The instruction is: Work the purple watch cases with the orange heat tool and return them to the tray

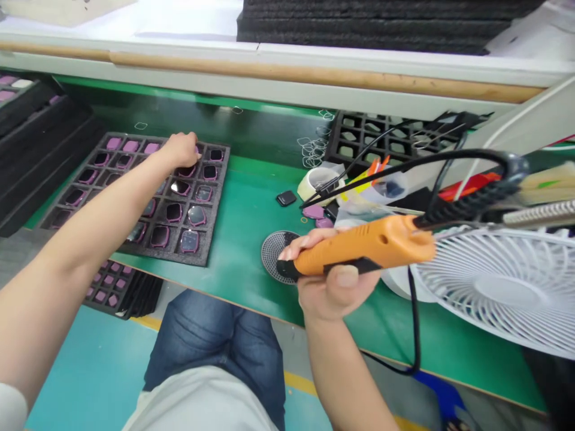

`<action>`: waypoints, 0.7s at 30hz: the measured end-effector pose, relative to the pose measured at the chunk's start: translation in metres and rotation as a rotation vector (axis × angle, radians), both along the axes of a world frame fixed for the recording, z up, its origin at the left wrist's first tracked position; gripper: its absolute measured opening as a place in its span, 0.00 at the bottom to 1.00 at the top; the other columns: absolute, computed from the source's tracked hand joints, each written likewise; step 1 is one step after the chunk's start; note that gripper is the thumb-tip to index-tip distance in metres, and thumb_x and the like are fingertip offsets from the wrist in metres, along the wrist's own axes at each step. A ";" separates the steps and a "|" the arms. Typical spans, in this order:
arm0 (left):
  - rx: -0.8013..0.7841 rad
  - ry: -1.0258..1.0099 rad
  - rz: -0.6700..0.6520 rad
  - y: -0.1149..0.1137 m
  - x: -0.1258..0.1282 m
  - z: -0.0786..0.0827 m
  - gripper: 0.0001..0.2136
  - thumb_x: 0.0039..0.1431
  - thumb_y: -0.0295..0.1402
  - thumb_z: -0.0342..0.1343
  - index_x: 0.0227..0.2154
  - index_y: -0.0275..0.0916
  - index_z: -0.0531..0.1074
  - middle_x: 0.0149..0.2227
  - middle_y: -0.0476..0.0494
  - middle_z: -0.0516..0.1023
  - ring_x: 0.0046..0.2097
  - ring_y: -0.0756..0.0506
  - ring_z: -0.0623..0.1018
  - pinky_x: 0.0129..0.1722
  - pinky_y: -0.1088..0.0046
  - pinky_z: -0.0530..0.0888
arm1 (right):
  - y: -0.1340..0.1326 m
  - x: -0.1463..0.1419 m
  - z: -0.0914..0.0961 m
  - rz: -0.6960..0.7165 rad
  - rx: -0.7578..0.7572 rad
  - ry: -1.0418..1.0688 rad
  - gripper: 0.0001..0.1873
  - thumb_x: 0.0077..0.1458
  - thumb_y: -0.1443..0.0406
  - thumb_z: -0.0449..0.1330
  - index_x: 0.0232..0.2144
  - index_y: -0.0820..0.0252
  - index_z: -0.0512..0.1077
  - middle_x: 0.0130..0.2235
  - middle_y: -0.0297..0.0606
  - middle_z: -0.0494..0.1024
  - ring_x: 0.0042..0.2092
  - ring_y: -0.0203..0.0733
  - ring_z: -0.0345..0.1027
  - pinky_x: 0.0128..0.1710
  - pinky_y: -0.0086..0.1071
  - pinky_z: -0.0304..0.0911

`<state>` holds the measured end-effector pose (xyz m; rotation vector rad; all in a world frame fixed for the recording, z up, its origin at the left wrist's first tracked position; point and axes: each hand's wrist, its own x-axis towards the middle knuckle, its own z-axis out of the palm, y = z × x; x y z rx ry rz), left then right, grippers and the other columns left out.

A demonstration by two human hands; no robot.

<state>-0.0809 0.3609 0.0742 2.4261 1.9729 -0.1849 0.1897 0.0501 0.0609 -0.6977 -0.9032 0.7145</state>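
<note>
My right hand (335, 281) is closed round an orange electric screwdriver (368, 251) with a black cable, held level above the front of the green bench (245, 233). Its tip hangs over a round black perforated mat (272, 251). My left hand (179, 149) reaches across a black foam tray (144, 194) filled with several pink smartwatch cases. Its fingers curl down onto a case in the tray's far row; whether they grip it is hidden.
A white desk fan (498, 287) lies at the right. Behind the screwdriver are a tape roll (317, 179), a loose black watch piece (286, 198), pink cases (314, 212), and an empty black grid tray (377, 140). More foam trays (31, 137) stack at left.
</note>
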 end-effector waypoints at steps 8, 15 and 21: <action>-0.002 -0.185 -0.025 -0.008 0.008 0.002 0.37 0.66 0.44 0.65 0.73 0.33 0.65 0.64 0.33 0.76 0.62 0.36 0.74 0.68 0.48 0.71 | 0.006 0.001 0.001 -0.094 -0.023 -0.049 0.18 0.63 0.46 0.64 0.46 0.48 0.68 0.30 0.24 0.76 0.19 0.34 0.65 0.16 0.31 0.64; 0.119 -0.370 -0.140 -0.048 -0.002 0.025 0.30 0.75 0.49 0.59 0.68 0.31 0.70 0.58 0.38 0.78 0.58 0.41 0.70 0.72 0.49 0.67 | 0.008 -0.004 -0.009 -0.124 -0.057 0.004 0.23 0.61 0.41 0.63 0.46 0.48 0.68 0.29 0.23 0.75 0.19 0.35 0.67 0.17 0.31 0.65; 0.157 -0.594 -0.549 -0.191 0.015 0.032 0.15 0.76 0.33 0.55 0.61 0.44 0.78 0.58 0.38 0.76 0.61 0.37 0.78 0.66 0.54 0.77 | 0.010 -0.003 -0.012 -0.128 -0.115 0.017 0.29 0.58 0.36 0.63 0.47 0.48 0.68 0.28 0.22 0.74 0.19 0.35 0.67 0.17 0.31 0.63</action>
